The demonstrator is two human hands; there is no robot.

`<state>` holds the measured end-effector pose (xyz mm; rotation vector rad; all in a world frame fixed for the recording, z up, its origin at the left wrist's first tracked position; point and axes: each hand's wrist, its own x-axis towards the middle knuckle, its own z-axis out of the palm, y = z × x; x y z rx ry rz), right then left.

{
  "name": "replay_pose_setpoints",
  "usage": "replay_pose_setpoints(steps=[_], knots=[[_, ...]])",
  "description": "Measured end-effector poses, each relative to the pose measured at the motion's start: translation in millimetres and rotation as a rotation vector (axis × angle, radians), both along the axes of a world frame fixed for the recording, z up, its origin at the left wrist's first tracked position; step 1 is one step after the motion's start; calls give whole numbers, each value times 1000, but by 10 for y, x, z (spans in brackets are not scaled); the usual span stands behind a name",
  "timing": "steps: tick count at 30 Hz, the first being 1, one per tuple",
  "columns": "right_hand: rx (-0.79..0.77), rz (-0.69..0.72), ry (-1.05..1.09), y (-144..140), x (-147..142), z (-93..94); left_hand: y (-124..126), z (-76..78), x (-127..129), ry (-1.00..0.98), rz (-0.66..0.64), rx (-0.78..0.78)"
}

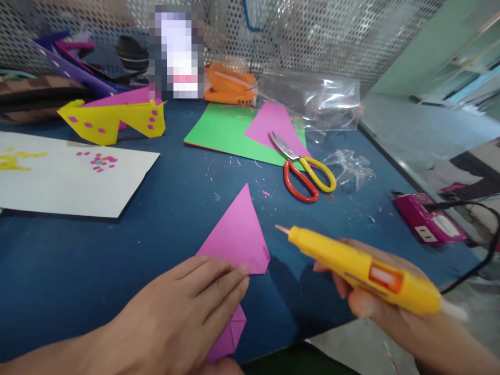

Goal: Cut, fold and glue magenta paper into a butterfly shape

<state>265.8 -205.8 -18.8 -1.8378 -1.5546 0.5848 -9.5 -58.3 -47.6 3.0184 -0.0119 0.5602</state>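
My left hand [183,307] lies flat on a folded pink paper shape [238,234] on the blue table, fingers pressing its lower part. The paper's pointed tip faces away from me. My right hand [394,307] grips a yellow glue gun [363,268] with an orange trigger. Its nozzle points left and hangs just right of the pink paper, not touching it. A black cord runs from the gun off to the right.
Red-and-yellow scissors [307,169] lie on a green sheet [224,130] with a pink triangle [273,125]. A white sheet [62,177], a yellow folded piece [113,120], clear plastic bags [312,99] and a pink power strip [427,219] surround the blue table [97,255].
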Motion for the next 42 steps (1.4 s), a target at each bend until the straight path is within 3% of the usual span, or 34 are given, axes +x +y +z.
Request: replay_pose_setpoints(steps=[3,7,9,18,22,31,39,42], knots=[[89,-218,-45,111,173,51,-28,-50,-14,-82,41,-71],[-16,-466,-401,377,503,160,-22,30,4,-72,39,-80],[-77,-490,-597,521,685,190,-10,74,13,-47,28,-64],[-206,-483,-877,942,1278,35,-8,-57,-25,-48,49,-144],[-224,-452,-936,934,1255,26,4,-29,-17,-12,24,-150],[-205,-467,-1048,694,828,145,3,-23,-2,-24,15,-161],[-178,-481,-1116,695,927,-44,-3,74,-12,-19,4,-114],[-130,-462,-1131,712,991,-94,-18,27,-23,-16,43,-91]])
